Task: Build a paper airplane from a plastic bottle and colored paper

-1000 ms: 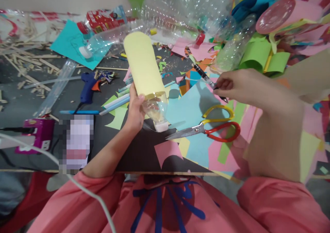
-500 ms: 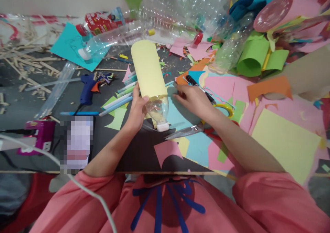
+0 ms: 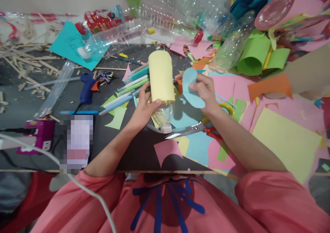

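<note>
My left hand (image 3: 146,109) is wrapped round the lower part of a plastic bottle (image 3: 164,115) covered in a pale yellow paper tube (image 3: 162,76). Its white cap points toward me. To the right, my right hand (image 3: 206,91) pinches a light blue paper cutout (image 3: 192,86) with rounded ends, held up beside the tube. Below the hands lie scissors (image 3: 192,129) with red and yellow handles, their blades pointing left. Several markers (image 3: 134,85) rest on the table just left of the tube.
A blue glue gun (image 3: 87,88), a phone (image 3: 78,141) and a purple box (image 3: 37,136) are at the left. Clear bottles (image 3: 116,36) and wood sticks (image 3: 38,62) lie farther back. Paper sheets (image 3: 286,140) and green paper rolls (image 3: 254,55) cover the right side.
The yellow-covered bottle has shifted right and stands straighter in my left hand. My right hand has picked up the light blue cutout and raised it.
</note>
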`<state>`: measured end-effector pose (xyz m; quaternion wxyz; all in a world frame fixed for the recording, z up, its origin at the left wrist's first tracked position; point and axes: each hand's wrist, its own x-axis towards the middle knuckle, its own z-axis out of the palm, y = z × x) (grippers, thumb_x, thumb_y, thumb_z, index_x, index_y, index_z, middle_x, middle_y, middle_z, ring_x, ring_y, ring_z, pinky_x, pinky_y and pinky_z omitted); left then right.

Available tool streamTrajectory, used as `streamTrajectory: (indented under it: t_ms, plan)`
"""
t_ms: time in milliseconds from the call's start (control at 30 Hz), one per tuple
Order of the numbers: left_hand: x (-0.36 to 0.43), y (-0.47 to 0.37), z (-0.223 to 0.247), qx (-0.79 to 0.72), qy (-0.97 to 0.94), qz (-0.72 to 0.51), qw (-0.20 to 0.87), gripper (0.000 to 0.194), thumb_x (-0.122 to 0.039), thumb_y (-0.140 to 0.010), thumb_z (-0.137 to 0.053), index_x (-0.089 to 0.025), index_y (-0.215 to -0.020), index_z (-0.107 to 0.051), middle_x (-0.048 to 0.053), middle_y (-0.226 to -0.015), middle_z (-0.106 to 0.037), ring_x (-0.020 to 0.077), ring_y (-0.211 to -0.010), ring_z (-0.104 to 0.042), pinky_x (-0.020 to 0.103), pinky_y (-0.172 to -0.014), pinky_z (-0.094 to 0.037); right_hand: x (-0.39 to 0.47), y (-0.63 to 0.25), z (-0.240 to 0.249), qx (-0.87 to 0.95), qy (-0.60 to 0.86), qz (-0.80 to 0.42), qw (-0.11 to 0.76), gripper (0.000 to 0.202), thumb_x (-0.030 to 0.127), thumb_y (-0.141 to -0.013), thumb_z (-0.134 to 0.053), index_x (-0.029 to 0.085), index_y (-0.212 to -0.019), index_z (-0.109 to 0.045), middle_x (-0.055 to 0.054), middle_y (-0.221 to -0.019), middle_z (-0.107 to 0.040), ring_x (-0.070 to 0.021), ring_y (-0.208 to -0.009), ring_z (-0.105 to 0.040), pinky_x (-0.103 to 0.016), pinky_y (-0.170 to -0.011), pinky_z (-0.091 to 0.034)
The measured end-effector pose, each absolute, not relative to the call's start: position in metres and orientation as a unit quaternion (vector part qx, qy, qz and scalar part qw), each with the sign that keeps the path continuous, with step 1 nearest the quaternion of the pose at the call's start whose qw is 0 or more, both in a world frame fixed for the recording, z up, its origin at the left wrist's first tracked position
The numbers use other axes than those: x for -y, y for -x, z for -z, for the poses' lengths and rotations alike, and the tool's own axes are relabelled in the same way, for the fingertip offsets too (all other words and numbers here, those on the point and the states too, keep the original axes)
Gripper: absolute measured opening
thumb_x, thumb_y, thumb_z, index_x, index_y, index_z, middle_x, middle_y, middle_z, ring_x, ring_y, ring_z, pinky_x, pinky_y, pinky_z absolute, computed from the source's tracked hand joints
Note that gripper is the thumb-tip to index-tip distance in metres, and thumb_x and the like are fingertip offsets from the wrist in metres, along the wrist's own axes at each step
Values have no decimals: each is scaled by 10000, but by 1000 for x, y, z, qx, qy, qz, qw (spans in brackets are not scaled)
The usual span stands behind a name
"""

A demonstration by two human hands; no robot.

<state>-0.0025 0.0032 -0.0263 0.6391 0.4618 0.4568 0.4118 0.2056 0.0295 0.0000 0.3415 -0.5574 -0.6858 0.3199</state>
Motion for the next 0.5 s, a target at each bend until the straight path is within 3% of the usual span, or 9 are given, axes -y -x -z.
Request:
streamTrajectory:
  t_ms: [200, 300, 500]
  plan:
    - [1, 1, 25, -453, -482, -383, 644, 901, -525, -777, -717, -304, -1491, -213, 139, -1407, -534, 244, -1003, -696, 333, -763, -594, -23, -202, 2, 745, 442, -308, 393, 232, 287, -863, -461, 274, -900, -689, -36, -1120, -734, -244, -1181, -587, -469, -1076, -420]
    - [2, -1, 25, -451, -492, -377, 642, 905, -510, -781, -720, -279, -1500, -222, 144, -1389, -565, 220, -942, -698, 312, -742, -583, -23, -203, 4, 751, 409, -316, 412, 222, 279, -883, -460, 264, -903, -680, -40, -1173, -731, -235, -1196, -590, -469, -1100, -408]
    - [1, 2, 24, -493, -534, -348, 592, 766, -453, -797, -707, -297, -1471, -378, 122, -1434, -534, 96, -608, -608, 274, -581, -527, -23, -200, 6, 767, 408, -303, 391, 205, 298, -878, -451, 246, -887, -650, -58, -1198, -725, -235, -1179, -606, -467, -1090, -410]
